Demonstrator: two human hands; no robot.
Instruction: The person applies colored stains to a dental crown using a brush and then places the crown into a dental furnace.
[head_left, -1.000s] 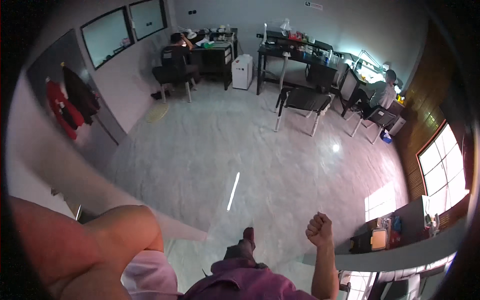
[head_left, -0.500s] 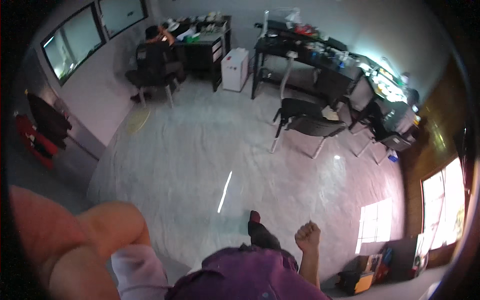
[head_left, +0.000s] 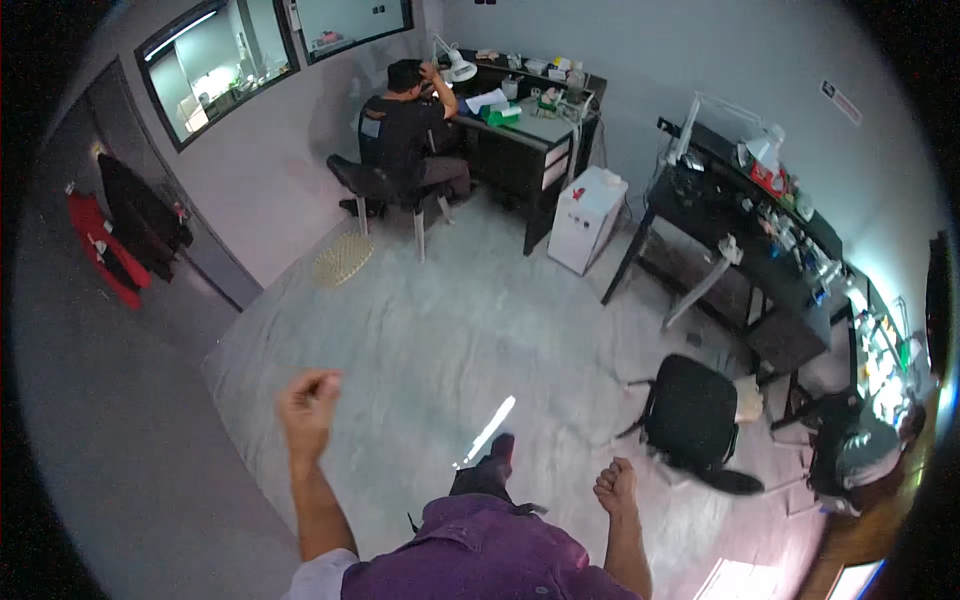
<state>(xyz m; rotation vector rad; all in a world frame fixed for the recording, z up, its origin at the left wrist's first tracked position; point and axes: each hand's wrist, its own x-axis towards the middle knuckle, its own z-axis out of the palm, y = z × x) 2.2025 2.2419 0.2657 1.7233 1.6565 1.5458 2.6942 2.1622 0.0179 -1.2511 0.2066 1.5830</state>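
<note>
My left hand (head_left: 312,408) is raised over the floor at the lower left. Its fingers are curled in toward the thumb, slightly blurred, and I see nothing in them. Lower right, my right hand (head_left: 615,487) is closed in a fist beside my purple apron (head_left: 480,550), with no object showing. Neither hand touches anything. One foot in a dark reddish shoe (head_left: 503,447) is stretched ahead on the grey floor.
Ahead left a person (head_left: 395,135) sits at a black desk (head_left: 500,165). A white cabinet (head_left: 588,220) stands right of it. Further right are a black workbench (head_left: 720,230), a black chair (head_left: 690,415) and another seated person (head_left: 868,450). A round woven mat (head_left: 343,260) lies left.
My view has turned right-to-left and come closer to the desks. The left arm, large and close before, has swung down and out, showing the hand. My right fist stays closed.
</note>
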